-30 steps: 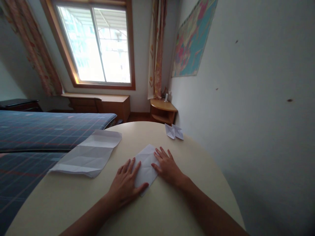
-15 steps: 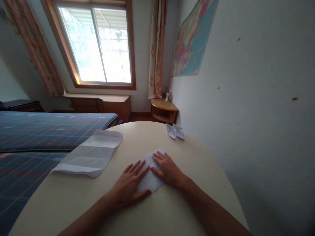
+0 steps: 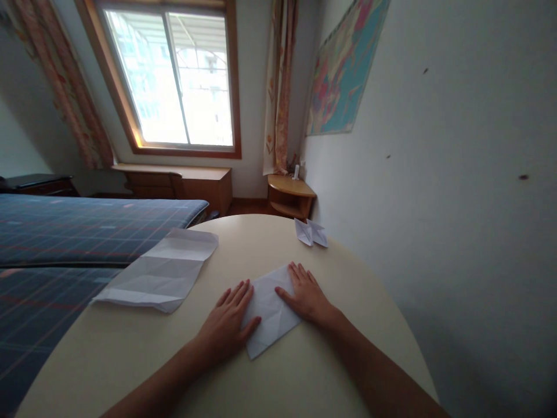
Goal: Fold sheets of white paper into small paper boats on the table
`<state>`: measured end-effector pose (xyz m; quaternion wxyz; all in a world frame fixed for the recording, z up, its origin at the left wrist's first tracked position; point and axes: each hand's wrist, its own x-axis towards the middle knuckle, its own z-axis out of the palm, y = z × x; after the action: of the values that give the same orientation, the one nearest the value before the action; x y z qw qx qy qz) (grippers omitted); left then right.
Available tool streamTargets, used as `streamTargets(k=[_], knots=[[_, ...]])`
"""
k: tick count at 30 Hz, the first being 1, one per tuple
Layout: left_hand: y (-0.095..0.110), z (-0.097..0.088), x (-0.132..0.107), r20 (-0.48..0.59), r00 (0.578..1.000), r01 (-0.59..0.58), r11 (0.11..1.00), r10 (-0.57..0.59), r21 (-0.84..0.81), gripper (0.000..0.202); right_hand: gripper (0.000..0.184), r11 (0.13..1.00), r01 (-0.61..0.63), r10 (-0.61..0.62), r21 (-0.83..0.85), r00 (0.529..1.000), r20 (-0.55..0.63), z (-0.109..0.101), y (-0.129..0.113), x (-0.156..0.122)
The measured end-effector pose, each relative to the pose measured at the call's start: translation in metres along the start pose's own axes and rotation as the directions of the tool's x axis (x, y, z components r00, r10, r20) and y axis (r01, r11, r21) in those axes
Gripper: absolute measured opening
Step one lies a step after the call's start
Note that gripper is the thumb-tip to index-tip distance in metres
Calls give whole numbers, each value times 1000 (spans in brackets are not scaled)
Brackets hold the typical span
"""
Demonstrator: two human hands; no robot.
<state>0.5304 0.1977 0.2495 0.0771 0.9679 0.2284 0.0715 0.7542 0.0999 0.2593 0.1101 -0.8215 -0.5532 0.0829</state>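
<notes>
A folded sheet of white paper (image 3: 273,316) lies flat on the round cream table, with faint creases across it. My left hand (image 3: 230,316) rests along its left edge, fingers stretched out and the thumb on the paper. On the opposite side my right hand (image 3: 308,296) lies over the right edge, fingers extended and the thumb reaching inward onto the sheet. Parts of both side edges are hidden under the hands. Neither hand grips anything.
Left of my hands lies a larger creased paper sheet (image 3: 161,270). A small folded paper shape (image 3: 310,232) stands near the far right edge of the table (image 3: 256,232). A plaid mattress (image 3: 87,226) borders the table's left, a white wall (image 3: 456,232) its right.
My hands have moved apart toward the sides of the folded paper, the right one shifting rightward. More of the paper's middle and its lower corner now show.
</notes>
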Motion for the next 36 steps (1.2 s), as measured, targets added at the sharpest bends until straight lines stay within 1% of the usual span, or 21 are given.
streamTargets(k=[5, 9, 11, 13, 15, 16, 17, 19, 20, 22, 24, 25, 27, 29, 31, 32, 34, 36], knots=[[-1, -2, 0, -37, 998, 44, 999, -45, -28, 73, 95, 995, 50, -46, 82, 998, -50, -1, 7, 6], [-2, -4, 2, -41, 997, 57, 991, -63, -122, 75, 101, 969, 132, -99, 210, 983, -157, -1, 14, 10], [-3, -5, 2, -54, 996, 62, 983, -72, -172, 76, 98, 925, 218, -144, 313, 960, -242, 0, 16, 13], [-4, -4, 2, -74, 994, 64, 975, -82, -212, 76, 91, 860, 305, -165, 410, 925, -343, 1, 17, 16], [-4, -3, 3, -94, 992, 63, 969, -88, -240, 76, 84, 808, 343, -122, 480, 893, -432, 3, 19, 19], [-4, -2, 3, -106, 990, 61, 966, -90, -252, 76, 82, 791, 333, -77, 513, 887, -456, 4, 20, 20], [-4, -2, 3, -118, 989, 58, 963, -92, -264, 77, 81, 775, 307, -26, 553, 889, -457, 4, 20, 21], [-5, -1, 3, -149, 984, 54, 956, -101, -289, 79, 78, 719, 231, 69, 655, 915, -398, 2, 22, 23], [-5, -1, 3, -169, 980, 52, 952, -107, -302, 81, 76, 673, 200, 97, 712, 931, -353, -1, 22, 23], [-8, -1, 4, -220, 968, 45, 944, -123, -328, 86, 65, 556, 176, 111, 812, 953, -283, -6, 20, 22], [-11, -2, 6, -290, 943, 46, 925, -165, -377, 87, 50, 454, 191, 101, 871, 960, -263, -12, 17, 19], [-13, -3, 7, -327, 923, 52, 909, -201, -414, 86, 45, 422, 199, 100, 884, 959, -264, -15, 14, 18], [-16, -6, 10, -380, 875, 74, 859, -300, -506, 78, 39, 385, 210, 113, 899, 956, -272, -18, 10, 16], [-18, -10, 11, -391, 833, 95, 797, -392, -596, 63, 39, 352, 220, 126, 910, 952, -279, -19, 6, 15], [-20, -15, 13, -375, 811, 110, 747, -449, -656, 45, 42, 300, 221, 131, 928, 954, -269, -19, 4, 15], [-20, -16, 13, -372, 800, 116, 729, -471, -674, 40, 45, 270, 211, 120, 939, 961, -251, -19, 4, 15], [-22, -19, 13, -382, 765, 129, 705, -518, -698, 37, 50, 219, 177, 90, 960, 976, -200, -20, 5, 15], [-24, -21, 14, -400, 716, 141, 680, -572, -720, 40, 53, 201, 149, 60, 968, 985, -164, -22, 7, 14]])
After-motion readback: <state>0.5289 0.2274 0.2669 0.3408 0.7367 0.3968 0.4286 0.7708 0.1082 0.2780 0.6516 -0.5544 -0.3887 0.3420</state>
